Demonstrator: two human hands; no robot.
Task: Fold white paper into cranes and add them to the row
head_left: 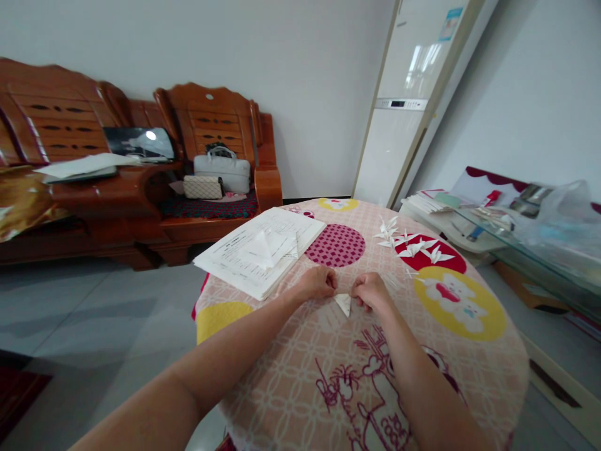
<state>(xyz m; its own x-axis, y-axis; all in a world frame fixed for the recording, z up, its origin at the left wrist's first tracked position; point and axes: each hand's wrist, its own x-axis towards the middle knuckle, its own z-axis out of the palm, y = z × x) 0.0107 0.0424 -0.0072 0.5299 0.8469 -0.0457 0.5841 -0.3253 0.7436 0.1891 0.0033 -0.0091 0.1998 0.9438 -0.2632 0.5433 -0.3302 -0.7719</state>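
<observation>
A small piece of folded white paper (pixel 344 304), roughly triangular with a point toward me, lies low over the patterned tablecloth (pixel 291 376). At its left corner, my left hand (pixel 319 283) is closed, fingertips pinching the edge. My right hand (pixel 369 291) pinches the paper's right corner, its fingers curled. Farther right on the cloth sit several folded white paper cranes (pixel 413 248). To the left is a stack of printed sheets (pixel 235 254), with a few cut or folded paper pieces (pixel 270 244) on top.
Wooden armchairs (pixel 211 119) with bags (pixel 221 172) stand along the wall at back left. A tall white air conditioner (pixel 394 138) fills the corner. At right, a glass-topped stand (pixel 530 250) carries papers and a plastic bag (pixel 558 213). The round table's edge curves close by.
</observation>
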